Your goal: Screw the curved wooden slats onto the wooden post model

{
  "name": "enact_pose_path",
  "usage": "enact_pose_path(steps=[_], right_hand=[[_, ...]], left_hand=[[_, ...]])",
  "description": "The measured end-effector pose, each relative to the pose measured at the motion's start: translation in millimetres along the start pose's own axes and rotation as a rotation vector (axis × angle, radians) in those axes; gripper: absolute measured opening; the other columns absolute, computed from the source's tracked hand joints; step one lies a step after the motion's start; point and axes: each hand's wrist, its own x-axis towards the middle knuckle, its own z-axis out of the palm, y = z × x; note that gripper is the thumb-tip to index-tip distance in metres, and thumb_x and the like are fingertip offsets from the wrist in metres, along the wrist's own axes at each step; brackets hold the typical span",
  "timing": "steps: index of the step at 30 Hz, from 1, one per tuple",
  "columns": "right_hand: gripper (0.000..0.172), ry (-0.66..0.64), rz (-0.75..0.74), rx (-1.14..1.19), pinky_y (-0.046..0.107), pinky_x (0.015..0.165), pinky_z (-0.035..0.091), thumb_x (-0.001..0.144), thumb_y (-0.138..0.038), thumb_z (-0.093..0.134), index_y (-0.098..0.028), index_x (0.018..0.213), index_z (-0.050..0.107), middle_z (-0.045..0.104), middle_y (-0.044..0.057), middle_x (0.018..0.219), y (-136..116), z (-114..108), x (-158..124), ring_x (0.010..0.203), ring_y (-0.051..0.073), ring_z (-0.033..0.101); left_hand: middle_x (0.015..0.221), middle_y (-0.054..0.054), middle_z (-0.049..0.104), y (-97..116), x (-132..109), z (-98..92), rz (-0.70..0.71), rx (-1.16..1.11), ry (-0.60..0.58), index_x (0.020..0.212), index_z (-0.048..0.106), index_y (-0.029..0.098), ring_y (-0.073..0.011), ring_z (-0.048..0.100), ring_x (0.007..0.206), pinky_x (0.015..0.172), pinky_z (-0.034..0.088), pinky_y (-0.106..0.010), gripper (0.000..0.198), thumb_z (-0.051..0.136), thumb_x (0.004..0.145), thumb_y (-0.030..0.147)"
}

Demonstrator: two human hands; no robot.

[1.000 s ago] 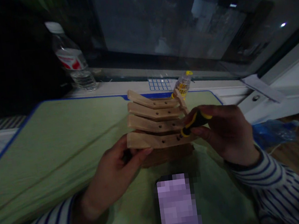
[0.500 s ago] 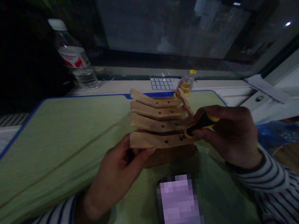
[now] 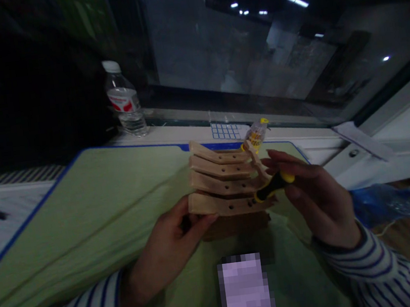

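A small wooden assembly (image 3: 214, 203) of several bent slats with drilled holes is held above the table. My left hand (image 3: 166, 245) grips the left end of its nearest slat, thumb below and fingers behind. A short black-and-yellow screwdriver (image 3: 273, 186) stands against the right part of that slat, tip end towards the wood; its shaft is hidden. My right hand (image 3: 321, 206) has thumb and fingers closed round the yellow butt of the handle, the other fingers loosely extended. Behind the slats rises an upright wooden piece (image 3: 253, 156).
A phone-shaped thing with a blurred screen (image 3: 246, 290) lies on the green table (image 3: 120, 194) before me. At the window sill stand a water bottle (image 3: 126, 103) and a small yellow-capped container (image 3: 256, 132). Blue plastic (image 3: 379, 204) lies at lower right.
The view has tilted upward, so everything sits lower in the picture. My right fingers have shifted back along the handle to its yellow end and opened out somewhat. My left hand keeps its grip.
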Motion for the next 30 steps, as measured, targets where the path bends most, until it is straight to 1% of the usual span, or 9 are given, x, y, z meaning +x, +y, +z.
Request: enact_pose_path(steps=[2,4,6,8,13,18,23,27,30], right_hand=[[0.043,0.009,0.000,0.013,0.054,0.105,0.047,0.090,-0.005,0.052,-0.027,0.127,0.054,0.050,0.006,0.144,-1.5,0.7,-0.4,0.128,0.027,0.052],[0.045,0.012,0.001,0.034,0.048,0.104,0.049,0.090,-0.003,0.052,-0.028,0.127,0.055,0.054,0.004,0.141,-2.2,2.2,-0.7,0.126,0.024,0.054],[0.046,0.019,0.000,0.043,0.040,0.102,0.052,0.089,-0.001,0.052,-0.027,0.126,0.055,0.060,0.002,0.135,-3.1,3.1,-0.9,0.122,0.020,0.057],[0.047,0.031,-0.002,0.056,0.035,0.097,0.055,0.088,0.001,0.053,-0.027,0.125,0.056,0.065,0.002,0.127,-4.0,2.9,-0.8,0.117,0.018,0.061],[0.046,0.036,-0.009,0.032,0.038,0.088,0.059,0.084,-0.001,0.061,-0.027,0.122,0.060,0.070,0.003,0.114,-5.3,0.9,0.5,0.105,0.020,0.067],[0.051,0.077,-0.067,0.058,0.038,0.079,0.062,0.078,-0.002,0.068,-0.027,0.123,0.059,0.069,0.003,0.106,-4.8,4.4,4.1,0.094,0.020,0.070],[0.057,0.103,-0.020,0.072,0.038,0.076,0.062,0.078,-0.009,0.072,-0.028,0.129,0.055,0.068,0.005,0.103,-3.7,6.6,4.7,0.093,0.021,0.069],[0.056,0.141,-0.001,0.018,0.040,0.077,0.062,0.075,-0.012,0.075,-0.028,0.126,0.058,0.068,0.004,0.100,-2.2,5.8,4.9,0.094,0.022,0.068],[0.055,0.169,-0.031,0.005,0.040,0.081,0.060,0.073,-0.010,0.076,-0.027,0.123,0.060,0.067,0.003,0.099,-0.1,5.5,6.4,0.093,0.021,0.068]], left_hand=[[0.096,-0.002,0.071,1.1,0.2,-0.2,-0.001,0.000,-0.007,0.111,0.063,0.020,-0.0190,0.066,0.086,0.064,0.052,-0.025,0.033,0.060,0.087,0.042],[0.098,-0.002,0.072,1.1,0.3,-0.4,0.004,-0.001,-0.012,0.112,0.062,0.020,-0.0190,0.066,0.087,0.064,0.052,-0.025,0.033,0.061,0.087,0.041],[0.103,-0.002,0.071,0.0,0.0,-0.2,0.008,0.003,-0.017,0.112,0.062,0.021,-0.0193,0.066,0.090,0.065,0.053,-0.025,0.033,0.061,0.087,0.042],[0.108,-0.003,0.071,-1.6,-0.6,0.3,0.007,0.007,-0.015,0.112,0.062,0.021,-0.0201,0.066,0.094,0.067,0.054,-0.026,0.033,0.061,0.087,0.043],[0.110,-0.003,0.072,-2.5,-1.6,1.1,0.014,-0.011,-0.004,0.114,0.062,0.021,-0.0208,0.068,0.096,0.071,0.057,-0.027,0.035,0.062,0.086,0.044],[0.115,-0.003,0.071,-0.4,-2.0,0.7,0.041,-0.017,0.000,0.114,0.063,0.023,-0.0204,0.068,0.100,0.080,0.058,-0.028,0.034,0.063,0.086,0.042],[0.114,-0.002,0.072,0.3,-0.4,1.9,0.036,-0.078,-0.011,0.113,0.063,0.023,-0.0189,0.069,0.099,0.082,0.058,-0.026,0.031,0.064,0.086,0.039],[0.115,-0.001,0.072,3.6,0.7,1.9,0.059,-0.079,-0.020,0.112,0.063,0.023,-0.0183,0.069,0.101,0.084,0.058,-0.026,0.030,0.064,0.086,0.038],[0.111,-0.001,0.073,5.4,0.4,1.3,0.065,-0.060,-0.016,0.111,0.064,0.023,-0.0178,0.070,0.097,0.080,0.058,-0.025,0.028,0.063,0.087,0.038]])
